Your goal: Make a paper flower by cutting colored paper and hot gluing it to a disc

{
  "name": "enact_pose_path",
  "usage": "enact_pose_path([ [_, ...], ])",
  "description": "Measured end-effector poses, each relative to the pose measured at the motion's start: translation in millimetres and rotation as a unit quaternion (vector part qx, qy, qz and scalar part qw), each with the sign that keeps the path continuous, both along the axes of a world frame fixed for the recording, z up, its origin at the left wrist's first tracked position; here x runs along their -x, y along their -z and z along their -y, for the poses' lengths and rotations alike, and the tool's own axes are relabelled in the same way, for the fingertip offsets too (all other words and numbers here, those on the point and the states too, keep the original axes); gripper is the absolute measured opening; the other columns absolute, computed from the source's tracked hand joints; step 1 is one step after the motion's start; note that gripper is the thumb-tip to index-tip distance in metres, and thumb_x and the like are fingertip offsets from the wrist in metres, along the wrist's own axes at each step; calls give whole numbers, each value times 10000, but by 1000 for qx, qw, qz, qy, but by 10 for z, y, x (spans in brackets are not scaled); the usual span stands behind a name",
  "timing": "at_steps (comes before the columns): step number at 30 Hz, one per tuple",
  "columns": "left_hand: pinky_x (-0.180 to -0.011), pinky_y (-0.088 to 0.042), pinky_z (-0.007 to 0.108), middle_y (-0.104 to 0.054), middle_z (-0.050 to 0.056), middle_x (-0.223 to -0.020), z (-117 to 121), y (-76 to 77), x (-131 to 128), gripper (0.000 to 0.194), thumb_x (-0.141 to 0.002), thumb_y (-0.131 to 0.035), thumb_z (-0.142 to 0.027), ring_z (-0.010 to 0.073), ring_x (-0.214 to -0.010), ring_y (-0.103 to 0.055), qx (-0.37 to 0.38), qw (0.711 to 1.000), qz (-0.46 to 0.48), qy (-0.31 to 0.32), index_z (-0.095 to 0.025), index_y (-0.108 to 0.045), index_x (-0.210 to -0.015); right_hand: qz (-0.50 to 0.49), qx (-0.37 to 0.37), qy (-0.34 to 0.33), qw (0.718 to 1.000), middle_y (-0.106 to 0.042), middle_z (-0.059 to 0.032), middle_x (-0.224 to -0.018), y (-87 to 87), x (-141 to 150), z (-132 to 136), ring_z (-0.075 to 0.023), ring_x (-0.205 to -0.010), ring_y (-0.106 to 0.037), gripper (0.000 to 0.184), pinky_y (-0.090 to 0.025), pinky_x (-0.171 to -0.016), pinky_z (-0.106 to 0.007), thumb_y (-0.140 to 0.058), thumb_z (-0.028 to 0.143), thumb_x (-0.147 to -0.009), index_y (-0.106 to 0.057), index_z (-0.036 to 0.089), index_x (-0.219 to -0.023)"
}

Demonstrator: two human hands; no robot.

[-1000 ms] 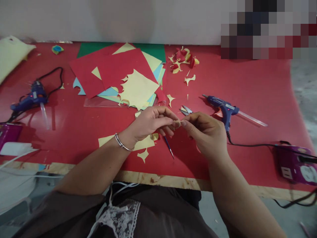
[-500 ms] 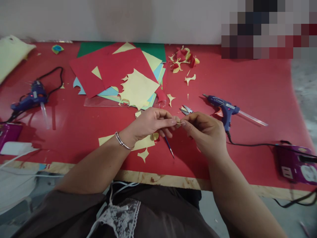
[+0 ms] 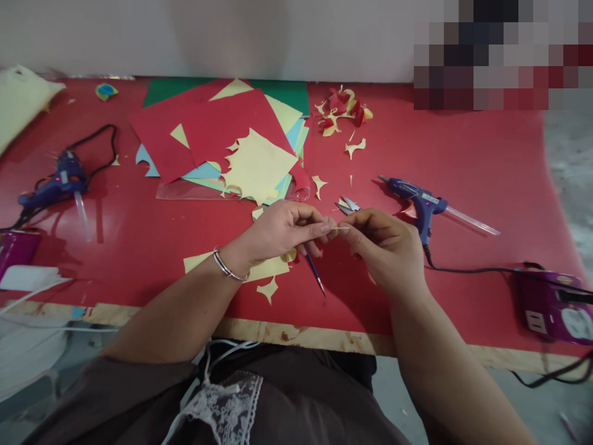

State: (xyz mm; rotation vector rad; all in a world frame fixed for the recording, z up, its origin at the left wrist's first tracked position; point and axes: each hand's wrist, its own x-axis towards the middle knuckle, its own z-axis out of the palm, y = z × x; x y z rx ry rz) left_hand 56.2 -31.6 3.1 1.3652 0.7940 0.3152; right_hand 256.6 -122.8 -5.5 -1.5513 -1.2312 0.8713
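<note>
Between my fingertips is a small pale-yellow paper piece (image 3: 340, 228), seen nearly edge-on as a thin line. My left hand (image 3: 296, 230) pinches its left end, and my right hand (image 3: 386, 244) pinches the right end between thumb and forefinger. Most of the piece is covered by my fingers. Just beyond my right hand lie scissors (image 3: 348, 205), their handles hidden. A thin blue stick with a pointed tip (image 3: 315, 274) rests under my left fingers. Cut pale-yellow paper (image 3: 269, 267) lies beneath my left wrist, with a scrap (image 3: 267, 290) in front of it.
A blue glue gun (image 3: 419, 201) lies on the right, another (image 3: 62, 178) on the left, both corded. Coloured sheets (image 3: 231, 120) are stacked at the back beside red and yellow petal-like pieces (image 3: 343, 110). A purple box (image 3: 556, 306) sits near the right edge.
The paper piece has turned between my fingers, from a wider, curved look to a thin, straight edge. Both hands stay in nearly the same place.
</note>
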Motion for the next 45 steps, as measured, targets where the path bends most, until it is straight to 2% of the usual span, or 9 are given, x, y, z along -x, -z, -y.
enact_pose_path([
  [8,-482,-544,183,-787,81,-763,9,5,-13,331,-1043,-696,-458,150,-630,-768,-35,999,13,-2,-150,-714,-922,-26,-9,-5,1000,-723,-4,-716,14,3,-4,-121,-567,-564,174,-463,-536,-259,-783,373,-932,-786,203,-896],
  [13,-467,-518,182,-821,100,-915,-10,39,-21,314,-1063,-664,-442,138,-646,-773,-68,997,31,-10,-162,-706,-927,-36,-13,-4,999,-681,22,-666,19,8,-8,-115,-543,-575,131,-480,-543,-254,-779,332,-926,-787,202,-930],
  [21,-471,-512,218,-771,72,-711,-3,51,-26,323,-1046,-696,-468,167,-585,-749,-91,995,30,-11,-175,-731,-916,-29,-8,8,1000,-713,5,-704,66,0,-11,-124,-582,-609,205,-472,-519,-241,-817,404,-915,-786,202,-922],
  [26,-534,-546,229,-779,76,-756,16,38,-41,323,-1027,-732,-445,149,-583,-740,-111,993,41,-27,-167,-750,-863,-12,-19,15,1000,-659,24,-643,56,7,-3,-112,-531,-543,196,-462,-524,-252,-807,395,-938,-798,206,-887],
  [31,-523,-528,242,-779,83,-787,7,68,-8,338,-1050,-684,-450,153,-601,-730,-141,990,27,-2,-170,-761,-878,9,-16,19,1000,-668,16,-657,75,-13,5,-111,-538,-521,217,-448,-521,-252,-789,397,-945,-777,205,-843],
  [34,-619,-553,254,-799,82,-852,-20,72,11,304,-1059,-673,-434,161,-717,-750,-199,980,21,-4,-180,-780,-930,21,-6,19,1000,-650,19,-645,73,-21,0,-108,-536,-509,248,-425,-514,-248,-791,423,-933,-755,201,-827],
  [37,-736,-570,260,-824,84,-1021,-32,68,6,226,-1023,-734,-414,183,-930,-773,-251,967,22,-30,-195,-771,-1068,32,2,11,999,-648,19,-643,49,-15,-10,-107,-531,-502,259,-408,-511,-249,-780,435,-928,-744,202,-821],
  [40,-783,-579,272,-822,84,-1090,-14,68,-22,218,-973,-794,-359,188,-997,-772,-238,970,31,-32,-196,-739,-1107,36,6,-6,999,-650,18,-638,23,4,-21,-111,-541,-517,244,-403,-523,-250,-767,417,-924,-736,205,-807],
  [45,-786,-600,295,-806,67,-960,1,99,-66,88,-950,-773,-246,167,-869,-766,-180,981,63,-34,-186,-724,-991,37,13,-25,999,-674,12,-665,40,20,-19,-117,-559,-541,245,-417,-548,-253,-765,423,-927,-740,206,-816],
])
